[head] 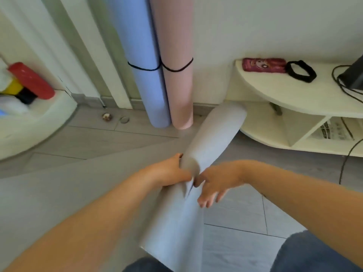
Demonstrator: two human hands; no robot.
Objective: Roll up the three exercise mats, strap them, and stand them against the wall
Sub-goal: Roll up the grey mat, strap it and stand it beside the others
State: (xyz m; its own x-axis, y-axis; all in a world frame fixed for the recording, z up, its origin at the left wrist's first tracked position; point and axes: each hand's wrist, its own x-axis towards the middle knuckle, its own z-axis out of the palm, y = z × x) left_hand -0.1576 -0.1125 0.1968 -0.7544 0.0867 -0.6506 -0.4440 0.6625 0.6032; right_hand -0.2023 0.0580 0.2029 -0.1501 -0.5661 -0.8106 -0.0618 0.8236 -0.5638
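A smooth pale-grey foam mat point(216, 134), partly rolled, is gripped by the left hand point(172, 171); the right hand point(214, 183) is held slack-fingered.

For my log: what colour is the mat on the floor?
Pale grey mat; the head view shows it best.

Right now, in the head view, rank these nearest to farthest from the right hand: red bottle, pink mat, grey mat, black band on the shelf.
1. grey mat, at the right hand.
2. pink mat, standing against the wall ahead.
3. black band, on the shelf, right.
4. red bottle, far left.
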